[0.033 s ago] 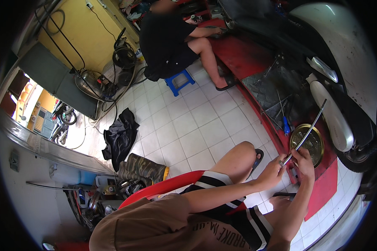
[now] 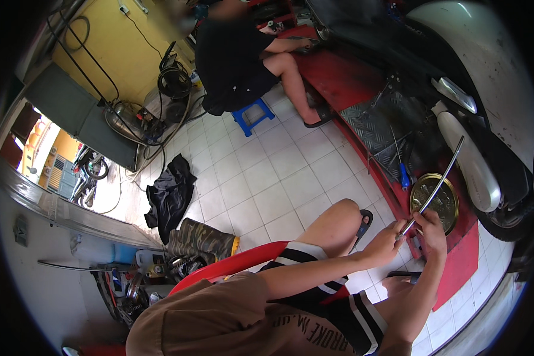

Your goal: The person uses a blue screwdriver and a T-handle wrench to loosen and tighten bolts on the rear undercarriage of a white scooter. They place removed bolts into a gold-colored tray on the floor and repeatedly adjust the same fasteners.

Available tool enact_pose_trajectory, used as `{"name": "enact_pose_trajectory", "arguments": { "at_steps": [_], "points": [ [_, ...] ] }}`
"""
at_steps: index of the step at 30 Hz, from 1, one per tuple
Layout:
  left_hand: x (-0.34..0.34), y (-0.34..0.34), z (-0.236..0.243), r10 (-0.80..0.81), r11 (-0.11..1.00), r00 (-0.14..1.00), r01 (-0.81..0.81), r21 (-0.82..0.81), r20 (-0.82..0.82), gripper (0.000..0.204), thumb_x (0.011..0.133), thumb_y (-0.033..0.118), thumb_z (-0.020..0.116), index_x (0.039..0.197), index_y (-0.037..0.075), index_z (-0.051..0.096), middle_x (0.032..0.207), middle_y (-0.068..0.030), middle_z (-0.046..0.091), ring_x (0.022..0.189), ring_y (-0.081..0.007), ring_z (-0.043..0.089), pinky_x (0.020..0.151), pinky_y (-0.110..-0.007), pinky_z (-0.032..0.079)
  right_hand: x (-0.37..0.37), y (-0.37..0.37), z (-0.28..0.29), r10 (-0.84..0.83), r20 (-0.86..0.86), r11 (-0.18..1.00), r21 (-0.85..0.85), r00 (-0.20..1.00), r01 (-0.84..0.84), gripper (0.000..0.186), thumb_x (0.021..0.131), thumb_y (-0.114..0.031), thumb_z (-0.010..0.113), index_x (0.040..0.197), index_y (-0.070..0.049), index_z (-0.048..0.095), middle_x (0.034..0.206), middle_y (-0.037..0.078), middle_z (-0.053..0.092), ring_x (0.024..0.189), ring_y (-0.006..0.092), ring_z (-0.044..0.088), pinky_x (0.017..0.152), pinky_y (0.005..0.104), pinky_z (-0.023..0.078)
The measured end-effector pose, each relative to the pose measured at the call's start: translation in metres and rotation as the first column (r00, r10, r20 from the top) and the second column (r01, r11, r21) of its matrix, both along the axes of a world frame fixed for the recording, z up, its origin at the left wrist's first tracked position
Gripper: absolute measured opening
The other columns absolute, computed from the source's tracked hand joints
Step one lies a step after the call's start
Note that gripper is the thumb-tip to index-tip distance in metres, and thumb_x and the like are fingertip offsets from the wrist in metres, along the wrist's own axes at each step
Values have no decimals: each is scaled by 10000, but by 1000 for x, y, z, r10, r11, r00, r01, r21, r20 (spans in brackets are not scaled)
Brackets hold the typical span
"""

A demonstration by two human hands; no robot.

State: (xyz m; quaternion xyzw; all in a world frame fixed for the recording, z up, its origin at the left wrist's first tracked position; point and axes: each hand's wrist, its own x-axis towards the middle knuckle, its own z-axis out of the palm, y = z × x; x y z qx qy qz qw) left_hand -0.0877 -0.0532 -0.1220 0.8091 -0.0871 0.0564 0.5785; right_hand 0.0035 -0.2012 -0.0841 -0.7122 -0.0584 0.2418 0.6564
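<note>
A long, thin metal rod (image 2: pixel 449 163) slants up and to the right from my two hands. My left hand (image 2: pixel 384 245) is closed round its lower end, while my right hand (image 2: pixel 431 230) grips it a little higher up. Beyond my right hand, the rod passes over a round gold-rimmed tray (image 2: pixel 457 204); small pieces in the tray are too unclear to name. A blue-handled screwdriver (image 2: pixel 404 177) lies beside the tray on the red platform (image 2: pixel 350 74).
A motorcycle (image 2: pixel 469 160) stands on the right. Ahead, another person (image 2: pixel 234 62) sits on a blue stool (image 2: pixel 252 117). A black cloth (image 2: pixel 173 193) and camouflage boots (image 2: pixel 202 240) lie left on the tiles. Hoses trail near a compressor (image 2: pixel 124 118).
</note>
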Motion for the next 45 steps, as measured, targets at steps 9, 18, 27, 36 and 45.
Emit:
{"name": "enact_pose_trajectory", "arguments": {
  "at_steps": [9,18,27,36,45],
  "points": [
    [103,9,-36,-377,588,822,568,576,-427,378,855,252,655,1105,-30,634,1006,-236,666,982,-364,643,846,-421,514,-18,-100,-13,-338,10,931,-144,941,336,553,945,-586,496,676,-104,527,599,-52,420,544,80,392,509,254,331],
    [217,-42,-76,-314,606,903,428,671,-292,223,843,147,670,1031,30,688,896,-148,718,841,-265,701,763,-351,546,-40,-192,-29,-302,317,476,-767,899,430,511,829,-506,683,712,-8,687,570,116,565,548,223,550,561,379,419],
    [257,-116,-136,-451,594,892,287,752,15,269,814,178,687,1081,141,684,1102,-100,630,1012,-308,625,846,-412,518,-31,-207,-45,-472,197,493,-749,860,442,489,839,-447,630,710,25,618,603,114,539,576,213,518,600,383,434],
    [283,-144,-170,-370,685,919,172,708,135,161,822,148,694,979,117,681,892,-69,653,844,-263,658,734,-376,523,-27,-208,-49,-493,148,469,-785,858,405,396,815,-352,639,679,20,621,576,132,505,567,234,502,603,408,429],
    [290,-111,-129,-534,835,802,550,-20,-267,193,928,54,589,1108,31,657,932,-52,705,747,-91,638,608,-212,449,-31,-209,-51,-438,211,518,-735,874,438,239,819,-231,647,934,-50,752,787,153,672,724,269,641,700,382,493]
  ]
}}
